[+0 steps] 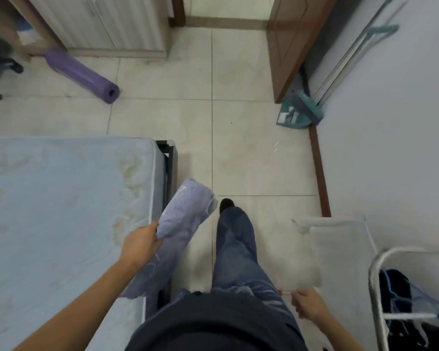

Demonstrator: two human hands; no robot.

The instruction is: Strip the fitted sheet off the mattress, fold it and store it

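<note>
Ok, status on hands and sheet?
Left hand grips folded lavender fabric sheet beside bare pale-blue mattress. Right hand low, contents unclear. Rolled purple mat lies ahead-left.

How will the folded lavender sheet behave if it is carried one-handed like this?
Probably floppy: the folded sheet hangs limp on either side of the left hand, which grips only its side edge. Likely light, since one hand carries it. The folds may slip open, because nothing secures them.

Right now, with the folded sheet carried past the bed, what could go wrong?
1. The left hand grips the folded sheet by one edge only, so its layers may slip open.
2. The sheet hangs beside the dark bed frame and might snag.
3. A purple rolled mat and a dustpan lie on the floor ahead, possible trip hazards.
</note>
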